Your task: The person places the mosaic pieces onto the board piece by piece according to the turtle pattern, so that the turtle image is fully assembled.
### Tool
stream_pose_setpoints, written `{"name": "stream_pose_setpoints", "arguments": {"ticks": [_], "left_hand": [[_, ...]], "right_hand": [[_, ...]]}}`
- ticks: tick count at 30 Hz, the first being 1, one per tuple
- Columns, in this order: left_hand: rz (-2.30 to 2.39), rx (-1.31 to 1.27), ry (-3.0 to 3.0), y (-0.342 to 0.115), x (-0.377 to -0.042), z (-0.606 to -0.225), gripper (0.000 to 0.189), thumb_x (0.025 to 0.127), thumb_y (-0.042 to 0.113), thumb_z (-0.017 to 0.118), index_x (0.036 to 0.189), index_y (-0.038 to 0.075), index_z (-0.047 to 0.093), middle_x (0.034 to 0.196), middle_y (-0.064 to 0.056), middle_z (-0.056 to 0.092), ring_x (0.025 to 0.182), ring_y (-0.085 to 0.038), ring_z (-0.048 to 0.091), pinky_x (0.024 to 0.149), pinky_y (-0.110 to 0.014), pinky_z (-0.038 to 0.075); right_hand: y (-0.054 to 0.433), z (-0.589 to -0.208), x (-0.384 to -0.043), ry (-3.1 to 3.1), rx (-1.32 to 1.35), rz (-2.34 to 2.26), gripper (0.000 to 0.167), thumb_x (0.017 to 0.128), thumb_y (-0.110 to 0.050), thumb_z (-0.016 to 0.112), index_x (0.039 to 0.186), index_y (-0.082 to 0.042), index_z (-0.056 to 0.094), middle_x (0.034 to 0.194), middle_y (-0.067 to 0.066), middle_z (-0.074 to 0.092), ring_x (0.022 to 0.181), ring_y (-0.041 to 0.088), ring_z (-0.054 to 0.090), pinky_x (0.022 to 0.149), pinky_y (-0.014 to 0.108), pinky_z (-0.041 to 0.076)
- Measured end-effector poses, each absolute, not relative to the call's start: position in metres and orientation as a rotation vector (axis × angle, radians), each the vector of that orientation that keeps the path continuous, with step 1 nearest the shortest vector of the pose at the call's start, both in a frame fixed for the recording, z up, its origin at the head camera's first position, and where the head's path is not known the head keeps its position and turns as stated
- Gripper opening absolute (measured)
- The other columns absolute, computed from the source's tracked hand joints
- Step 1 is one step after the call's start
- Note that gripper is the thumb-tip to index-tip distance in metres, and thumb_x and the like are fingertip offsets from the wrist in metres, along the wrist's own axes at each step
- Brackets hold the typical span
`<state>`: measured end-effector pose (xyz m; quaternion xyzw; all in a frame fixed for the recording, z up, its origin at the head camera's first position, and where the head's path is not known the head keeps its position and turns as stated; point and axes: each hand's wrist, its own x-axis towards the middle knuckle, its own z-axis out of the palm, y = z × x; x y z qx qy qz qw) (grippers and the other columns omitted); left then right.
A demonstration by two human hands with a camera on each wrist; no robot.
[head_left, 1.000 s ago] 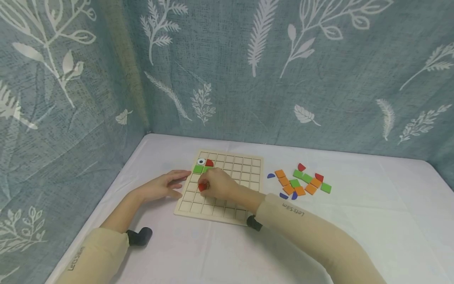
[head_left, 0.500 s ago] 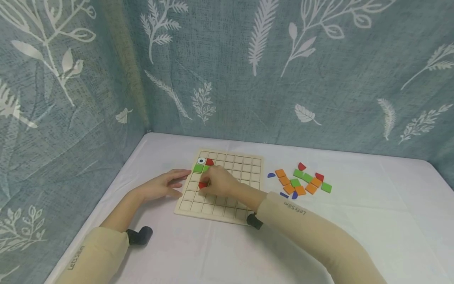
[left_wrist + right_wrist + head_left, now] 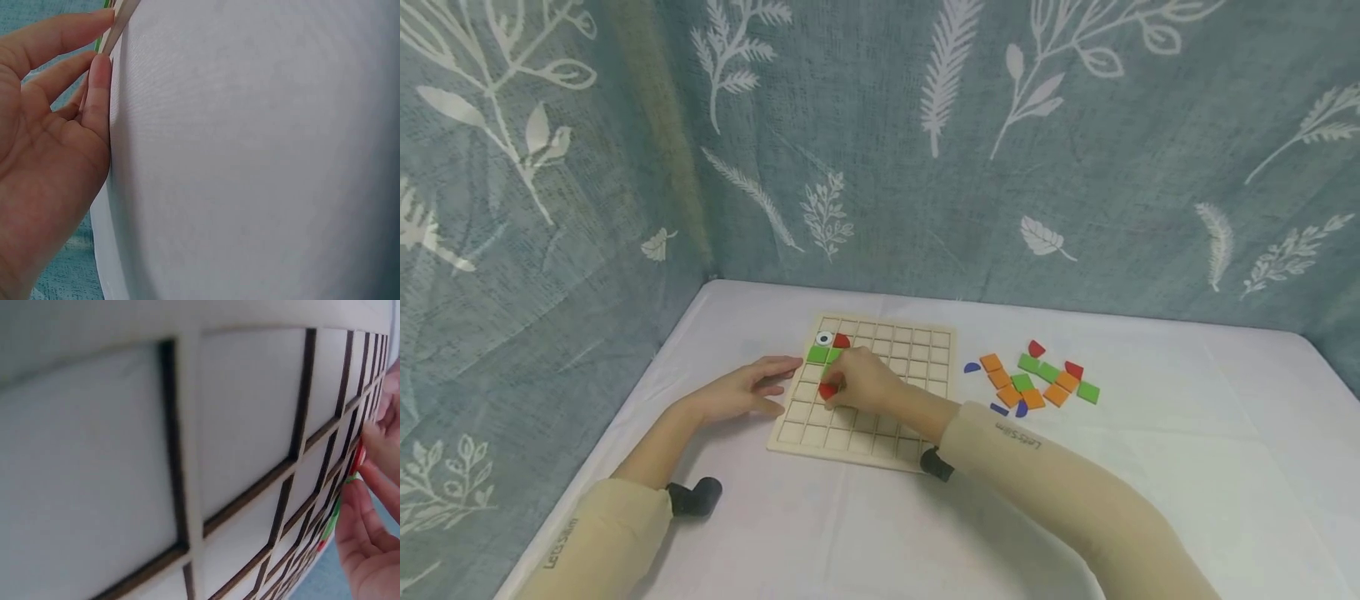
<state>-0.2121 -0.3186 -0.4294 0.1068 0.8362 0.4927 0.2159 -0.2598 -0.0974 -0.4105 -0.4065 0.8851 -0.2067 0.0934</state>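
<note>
My right hand point(image 3: 867, 382) pinches a red rounded piece point(image 3: 827, 391) between thumb and fingers, low over the wooden grid board point(image 3: 861, 461). In the right wrist view the same red piece point(image 3: 358, 456) shows at the fingertips, close against the grid. Green square tiles point(image 3: 817, 355) lie in the board's upper left cells, partly covered by that hand. Above them are a white eye disc point(image 3: 824, 338) and another red piece point(image 3: 842, 341). At the board's left edge my left hand point(image 3: 741, 392) rests with relaxed fingers, its fingertips point(image 3: 100, 69) right at the edge.
Right of the board lie loose orange tiles point(image 3: 999, 378), green tiles point(image 3: 1049, 372), red pieces point(image 3: 1037, 348) and blue half-rounds point(image 3: 972, 367). A white cloth point(image 3: 1150, 467) covers the table. A blue leaf-patterned curtain point(image 3: 865, 150) hangs behind and on the left.
The red piece and my right fingers have shifted slightly away from me on the board. My left hand stays at the board's edge.
</note>
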Motion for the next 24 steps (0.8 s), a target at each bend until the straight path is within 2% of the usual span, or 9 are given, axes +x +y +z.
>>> {"name": "stream_pose_setpoints", "arguments": {"ticks": [3, 6, 9, 12, 16, 21, 24], "left_hand": [[1.36, 0.302, 2.315, -0.318, -0.211, -0.43, 0.074, 0.082, 0.004, 0.064, 0.145, 0.002, 0.024, 0.15, -0.022, 0.011, 0.132, -0.042, 0.029, 0.107, -0.045, 0.035], [1.349, 0.303, 2.33, -0.317, -0.211, -0.429, 0.074, 0.083, 0.004, 0.064, 0.145, 0.002, 0.024, 0.15, -0.022, 0.011, 0.131, -0.042, 0.03, 0.106, -0.045, 0.035], [1.34, 0.299, 2.345, -0.317, -0.211, -0.429, 0.074, 0.082, 0.003, 0.063, 0.145, 0.002, 0.024, 0.15, -0.022, 0.012, 0.131, -0.042, 0.031, 0.107, -0.045, 0.035], [1.34, 0.295, 2.351, -0.316, -0.212, -0.427, 0.074, 0.082, 0.002, 0.063, 0.145, 0.001, 0.025, 0.15, -0.022, 0.012, 0.131, -0.041, 0.03, 0.107, -0.045, 0.034], [1.336, 0.284, 2.366, -0.316, -0.212, -0.428, 0.074, 0.081, 0.001, 0.064, 0.144, 0.0, 0.025, 0.15, -0.022, 0.013, 0.132, -0.04, 0.03, 0.107, -0.045, 0.034], [1.33, 0.281, 2.38, -0.315, -0.211, -0.43, 0.074, 0.081, 0.002, 0.064, 0.144, 0.001, 0.026, 0.149, -0.022, 0.014, 0.132, -0.04, 0.03, 0.107, -0.045, 0.034], [1.331, 0.285, 2.382, -0.315, -0.211, -0.43, 0.074, 0.081, 0.001, 0.064, 0.144, 0.0, 0.026, 0.149, -0.023, 0.014, 0.131, -0.04, 0.031, 0.107, -0.045, 0.035]], "right_hand": [[-0.094, -0.404, -0.263, 2.606, -1.178, -0.625, 0.041, 0.072, -0.027, 0.079, 0.107, -0.008, 0.069, 0.093, 0.005, 0.069, 0.08, 0.012, 0.061, 0.069, 0.018, 0.051], [-0.088, -0.39, -0.268, 2.57, -1.159, -0.682, 0.042, 0.078, -0.027, 0.074, 0.114, -0.006, 0.065, 0.099, 0.009, 0.067, 0.08, 0.014, 0.062, 0.066, 0.019, 0.051], [-0.079, -0.373, -0.274, 2.534, -1.195, -0.698, 0.033, 0.085, -0.024, 0.067, 0.111, -0.005, 0.066, 0.102, 0.01, 0.067, 0.083, 0.017, 0.063, 0.068, 0.022, 0.052], [-0.066, -0.359, -0.281, 2.505, -1.216, -0.623, 0.026, 0.087, -0.027, 0.063, 0.101, -0.007, 0.07, 0.097, 0.006, 0.069, 0.084, 0.016, 0.063, 0.071, 0.022, 0.051], [-0.046, -0.348, -0.287, 2.433, -1.159, -0.547, 0.028, 0.089, -0.032, 0.06, 0.09, -0.006, 0.07, 0.088, 0.007, 0.069, 0.078, 0.017, 0.062, 0.068, 0.023, 0.05], [-0.014, -0.343, -0.294, 2.364, -1.078, -0.514, 0.031, 0.09, -0.034, 0.057, 0.096, -0.005, 0.067, 0.091, 0.012, 0.068, 0.084, 0.027, 0.064, 0.067, 0.025, 0.051], [0.007, -0.343, -0.299, 2.39, -1.025, -0.48, 0.028, 0.09, -0.035, 0.058, 0.095, -0.009, 0.066, 0.091, 0.009, 0.067, 0.083, 0.024, 0.063, 0.066, 0.025, 0.051]]}}
